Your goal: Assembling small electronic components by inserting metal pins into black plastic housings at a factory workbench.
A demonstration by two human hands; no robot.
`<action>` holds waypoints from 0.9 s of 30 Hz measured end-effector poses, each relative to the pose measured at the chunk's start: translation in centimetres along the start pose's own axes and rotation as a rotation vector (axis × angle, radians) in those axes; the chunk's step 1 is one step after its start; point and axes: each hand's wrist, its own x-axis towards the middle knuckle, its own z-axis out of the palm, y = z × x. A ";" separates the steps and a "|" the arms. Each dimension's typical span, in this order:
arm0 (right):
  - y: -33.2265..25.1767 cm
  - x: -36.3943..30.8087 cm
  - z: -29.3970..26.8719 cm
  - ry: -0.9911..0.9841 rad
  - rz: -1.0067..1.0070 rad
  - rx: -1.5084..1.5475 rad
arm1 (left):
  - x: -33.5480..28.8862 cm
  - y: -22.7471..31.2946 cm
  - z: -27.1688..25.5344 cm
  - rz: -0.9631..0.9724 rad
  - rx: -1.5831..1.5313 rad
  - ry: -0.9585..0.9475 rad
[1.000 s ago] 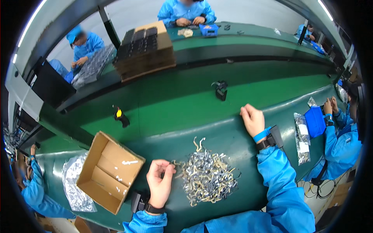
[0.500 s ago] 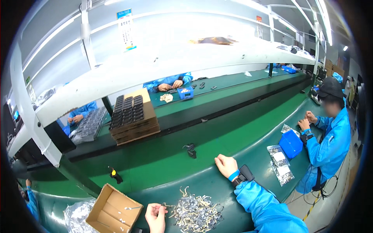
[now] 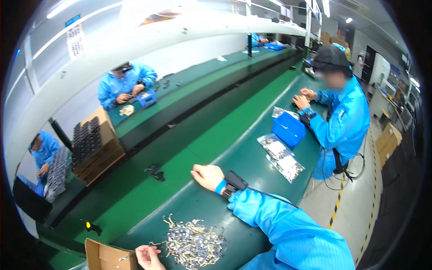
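A loose pile of small metallic and cream-coloured bent strips (image 3: 194,245) lies on the green table in front of me. At its left edge is my left hand (image 3: 149,258), thumb and forefinger pressed together. A thin strip shows right by these fingertips; whether they grip it is unclear. My right hand (image 3: 209,177) rests near the table's far edge, away from the pile. Its fingers are curled in, and nothing shows in them. A blue band and a black wrist device (image 3: 235,182) with a cord sit on that wrist.
An open cardboard box (image 3: 105,255) stands left of my left hand. Bags of small parts (image 3: 281,157) and a blue bin (image 3: 289,129) lie to the right, before a seated co-worker (image 3: 344,117). A black object (image 3: 155,172) sits on the green strip beyond the table edge.
The view has turned to the right, so the whole scene sits further left and more of the aisle shows. Both my hands keep about the same places relative to the pile and table.
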 end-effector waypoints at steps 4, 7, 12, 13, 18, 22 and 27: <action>-0.1 0.0 -0.3 -0.013 0.034 0.013 | 0.1 0.1 0.2 0.011 0.031 0.010; -0.2 0.0 -0.4 -0.037 0.063 0.013 | 0.1 0.1 0.2 -0.009 0.029 0.003; -0.2 -0.1 -0.1 -0.020 0.035 0.038 | 0.0 -0.4 -0.1 -0.029 0.008 0.014; -0.2 0.0 0.0 -0.014 0.030 0.041 | 0.0 -0.4 -0.1 -0.028 0.009 0.013; -0.3 -0.1 -0.4 -0.012 0.039 0.039 | -0.1 -0.1 0.0 -0.035 0.029 0.010; -0.2 -0.2 -0.1 0.026 0.036 0.051 | 0.0 -0.3 0.0 -0.017 0.016 0.010; 0.0 -0.2 0.0 0.076 -0.074 0.016 | 0.0 -0.4 0.0 -0.011 0.022 0.010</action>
